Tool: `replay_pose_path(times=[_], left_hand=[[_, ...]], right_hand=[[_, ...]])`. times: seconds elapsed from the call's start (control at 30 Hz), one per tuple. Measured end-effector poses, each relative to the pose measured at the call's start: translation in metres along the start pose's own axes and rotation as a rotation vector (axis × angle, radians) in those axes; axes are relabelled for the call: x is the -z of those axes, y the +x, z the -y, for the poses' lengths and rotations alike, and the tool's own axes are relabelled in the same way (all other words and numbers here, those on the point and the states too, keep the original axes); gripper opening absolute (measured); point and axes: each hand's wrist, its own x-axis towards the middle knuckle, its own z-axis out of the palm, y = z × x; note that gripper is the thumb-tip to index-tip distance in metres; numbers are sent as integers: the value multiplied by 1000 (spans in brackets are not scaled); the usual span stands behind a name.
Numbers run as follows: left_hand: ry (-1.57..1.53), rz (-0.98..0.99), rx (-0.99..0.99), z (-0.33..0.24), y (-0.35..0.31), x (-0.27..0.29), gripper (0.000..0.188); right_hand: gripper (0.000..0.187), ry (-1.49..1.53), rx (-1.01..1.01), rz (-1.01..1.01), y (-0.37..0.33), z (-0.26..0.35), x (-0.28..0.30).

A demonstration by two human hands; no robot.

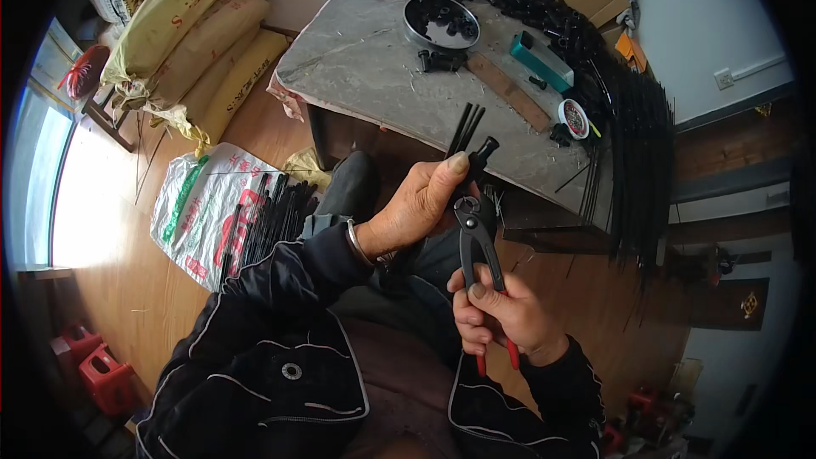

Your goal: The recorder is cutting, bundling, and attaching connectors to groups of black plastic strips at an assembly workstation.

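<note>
Holding a flanged black cylindrical fitting (485, 150) near the grey marbled worktop (357, 59), my left hand (422, 194) has closed fingers, seemingly for steadiness, slim black rods (466, 126) behind its thumb; before the worktop, my right hand's (512, 314) fingers wrap red-handled black metal pincers (472, 223), presumably for leverage.

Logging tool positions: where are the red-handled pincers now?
Head view, just right of centre: the pincers are in the right hand, their jaws near the left hand.

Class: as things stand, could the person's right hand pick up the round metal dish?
Probably not: the right hand grips pliers, and the round metal dish sits beyond the left hand.
</note>
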Motion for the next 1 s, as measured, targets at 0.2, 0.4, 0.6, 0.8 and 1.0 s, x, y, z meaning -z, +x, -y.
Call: replay_pose_path(times=[0.2,0.4,0.6,0.8,1.0], left_hand=[[-8,-119,-39,5,4,-2,60],[11,-145,-8,9,5,2,62],[-24,-28,2,10,14,7,64],[-42,15,53,7,10,-2,63],[-17,29,40,7,10,-7,62]], right_hand=[[21,241,-111,56,3,14,-3],[20,-75,-103,-84,6,19,3],[38,-279,-48,-134,-3,24,8],[25,-334,-164,-162,-19,43,14],[20,-306,-208,-193,-23,51,12]])
